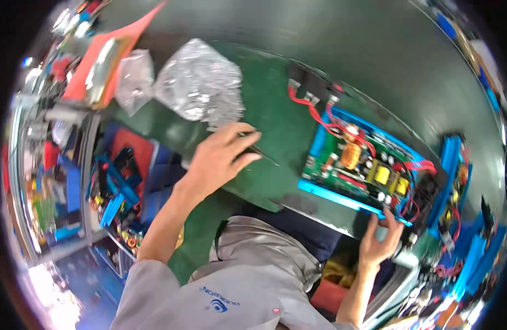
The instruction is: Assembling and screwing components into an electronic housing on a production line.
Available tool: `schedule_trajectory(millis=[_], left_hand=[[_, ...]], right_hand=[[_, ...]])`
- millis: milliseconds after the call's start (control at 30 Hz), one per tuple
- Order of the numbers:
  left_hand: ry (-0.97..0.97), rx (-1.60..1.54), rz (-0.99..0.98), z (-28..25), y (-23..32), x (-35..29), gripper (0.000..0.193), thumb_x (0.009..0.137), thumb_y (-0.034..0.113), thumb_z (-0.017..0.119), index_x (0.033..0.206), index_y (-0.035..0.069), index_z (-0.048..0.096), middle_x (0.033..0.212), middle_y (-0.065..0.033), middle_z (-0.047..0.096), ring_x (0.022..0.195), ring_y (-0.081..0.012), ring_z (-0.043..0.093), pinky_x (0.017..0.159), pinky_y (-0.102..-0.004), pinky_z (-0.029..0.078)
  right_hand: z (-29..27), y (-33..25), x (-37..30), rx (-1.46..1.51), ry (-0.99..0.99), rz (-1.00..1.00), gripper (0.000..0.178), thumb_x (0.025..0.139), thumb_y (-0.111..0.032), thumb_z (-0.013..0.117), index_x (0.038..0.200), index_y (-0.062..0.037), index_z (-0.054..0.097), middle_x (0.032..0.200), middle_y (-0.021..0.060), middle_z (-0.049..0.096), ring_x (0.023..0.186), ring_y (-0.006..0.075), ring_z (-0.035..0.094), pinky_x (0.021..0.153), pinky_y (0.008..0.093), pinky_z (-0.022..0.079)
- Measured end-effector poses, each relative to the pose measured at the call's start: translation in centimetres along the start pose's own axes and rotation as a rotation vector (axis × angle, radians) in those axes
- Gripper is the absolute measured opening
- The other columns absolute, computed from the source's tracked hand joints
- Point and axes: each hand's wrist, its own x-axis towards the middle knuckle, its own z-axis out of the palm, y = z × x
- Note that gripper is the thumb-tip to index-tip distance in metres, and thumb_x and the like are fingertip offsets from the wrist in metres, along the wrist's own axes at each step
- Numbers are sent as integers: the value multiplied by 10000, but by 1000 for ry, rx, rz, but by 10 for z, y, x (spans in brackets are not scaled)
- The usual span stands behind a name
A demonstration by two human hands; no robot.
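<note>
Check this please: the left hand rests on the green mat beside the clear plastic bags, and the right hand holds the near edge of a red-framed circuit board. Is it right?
Not quite. The head view shows the frame of the circuit board is blue, not red. The rest stands: left hand on the green mat beside the clear plastic bags, right hand at the near edge.

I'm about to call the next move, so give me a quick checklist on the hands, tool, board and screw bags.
1. Left hand on the thin dark tool: ok, fingers over it on the green mat.
2. Tool lifted clear: cannot tell.
3. Right hand steadying the blue-framed circuit board: ok, at its near edge.
4. Red wires clear of both hands: ok.
5. Clear plastic bags of small parts within reach of the left hand: ok.
</note>
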Motion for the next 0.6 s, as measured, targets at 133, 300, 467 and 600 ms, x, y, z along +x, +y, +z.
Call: schedule_trajectory(millis=[133, 300, 467, 600], left_hand=[[11, -2, 189, 0, -22, -6, 179, 866, 134, 705, 1040, 94, 692, 1105, -37, 642, 955, -242, 651, 816, -360, 544], [104, 134, 308, -13, -31, -20, 142, 883, 56, 677, 1021, 58, 644, 1063, -43, 647, 930, -215, 665, 786, -325, 552], [632, -778, -267, 25, -7, -33, 64, 963, -35, 598, 1016, -2, 585, 1070, -87, 663, 874, -149, 651, 743, -277, 531], [489, -741, -322, 23, -6, -32, 136, 979, 75, 646, 1085, -5, 671, 1047, -89, 686, 866, -140, 661, 773, -294, 545]], right_hand=[[-12, -12, 19, 62, -71, -77, 317, 846, 24, 706, 1161, 16, 665, 792, 82, 579, 678, 193, 526, 687, 347, 456], [-4, -98, 66, 228, -227, -267, 217, 866, 61, 655, 1073, 12, 693, 875, 107, 657, 760, 199, 616, 739, 313, 491], [117, -184, 126, 411, -467, -540, 204, 899, -25, 676, 1103, -30, 667, 938, 137, 657, 806, 293, 661, 709, 360, 529], [203, -213, 151, 366, -500, -706, 271, 903, -167, 687, 1141, -41, 656, 1107, 186, 613, 906, 392, 644, 798, 450, 528]])
